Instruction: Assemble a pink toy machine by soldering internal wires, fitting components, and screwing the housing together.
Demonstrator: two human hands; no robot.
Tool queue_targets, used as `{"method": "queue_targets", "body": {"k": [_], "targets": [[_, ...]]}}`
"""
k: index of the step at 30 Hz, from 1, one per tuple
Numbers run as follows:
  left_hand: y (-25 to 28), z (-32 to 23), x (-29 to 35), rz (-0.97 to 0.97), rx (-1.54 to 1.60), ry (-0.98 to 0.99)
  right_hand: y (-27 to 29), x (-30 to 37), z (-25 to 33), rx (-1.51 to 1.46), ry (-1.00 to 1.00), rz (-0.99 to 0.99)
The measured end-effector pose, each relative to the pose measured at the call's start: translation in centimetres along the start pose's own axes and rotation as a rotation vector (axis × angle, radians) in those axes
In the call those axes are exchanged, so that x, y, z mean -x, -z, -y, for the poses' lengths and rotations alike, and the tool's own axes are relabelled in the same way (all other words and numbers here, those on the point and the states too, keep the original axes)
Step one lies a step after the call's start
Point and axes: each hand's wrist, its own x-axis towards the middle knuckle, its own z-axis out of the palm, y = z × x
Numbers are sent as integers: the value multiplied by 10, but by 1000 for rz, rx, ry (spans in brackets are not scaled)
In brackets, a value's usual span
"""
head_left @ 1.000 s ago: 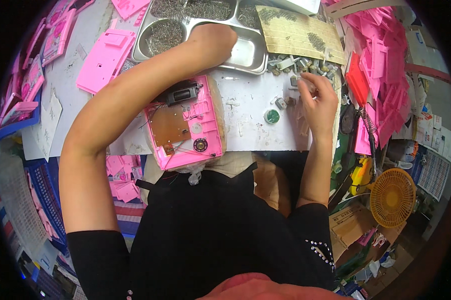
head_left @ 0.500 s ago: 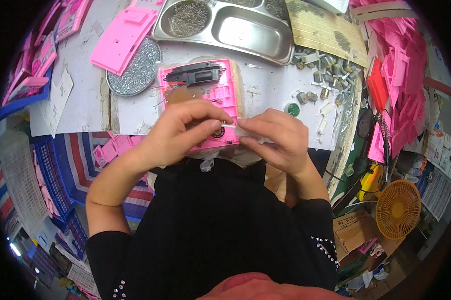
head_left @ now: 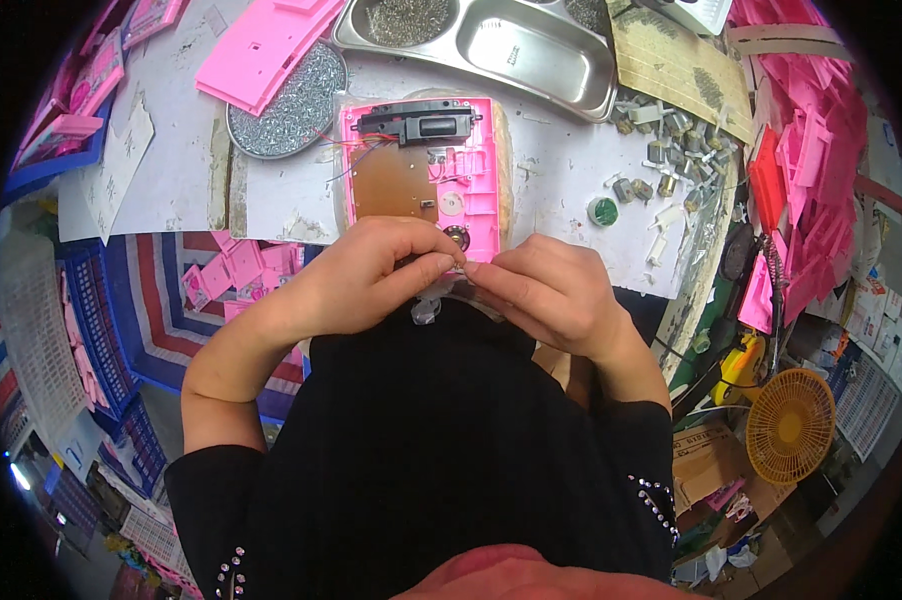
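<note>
My left hand point(head_left: 386, 268) and my right hand point(head_left: 556, 295) meet at the near edge of a pink plastic housing point(head_left: 484, 165). Thumb and forefinger of each are pinched, and the fingertips nearly touch. Whatever they hold is too small and too covered to make out. Inside the housing lie a black plastic mechanism point(head_left: 416, 125) along the far side, a brown circuit board point(head_left: 389, 185), thin coloured wires and a round black part point(head_left: 458, 237) just beyond my fingertips. My left hand hides the board's near edge.
A round dish of small screws point(head_left: 289, 110) sits far left, partly under pink panels point(head_left: 261, 50). Beyond is a steel compartment tray point(head_left: 611, 85). Small motors point(head_left: 661, 150) and a green-topped round container point(head_left: 602, 211) lie right. Pink parts point(head_left: 816, 180) are heaped farther right.
Both hands have drawn down toward the housing's near edge, and the fingertips have come together. The whitish piece seen at my right fingers is now hidden. More of the brown board shows.
</note>
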Motion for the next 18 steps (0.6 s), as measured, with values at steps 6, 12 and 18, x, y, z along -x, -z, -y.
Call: {"method": "queue_targets", "body": {"k": [6,12,18], "targets": [[5,-13,-7,117,189,218,1,8,-5,-29,-8,-76],[6,-22,-12,241,482,359,-1,15,-13,-296,-114,-69],[8,-11,-43,-333,-593,-187,-12,54,-17,-1309,-736,-432]]}}
